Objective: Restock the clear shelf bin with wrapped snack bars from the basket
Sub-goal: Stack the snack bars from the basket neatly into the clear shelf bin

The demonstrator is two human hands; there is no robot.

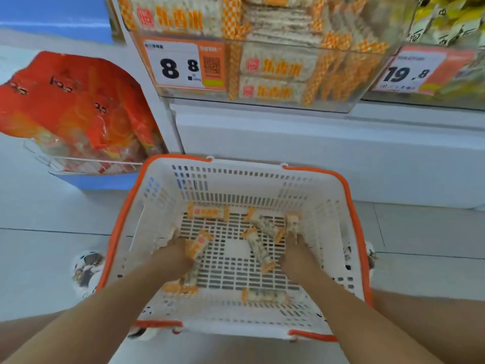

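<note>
I'm reaching both hands down into the basket [338, 206] on the floor, left hand [175, 252] closing around a snack bar [198, 246], right hand [298, 249] fingering another, so next I'm lifting them to the clear bin [341, 101] above.

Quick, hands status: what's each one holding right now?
Left hand: closed on a snack bar in the basket.
Right hand: down on a bar; grip cannot be told.
</note>
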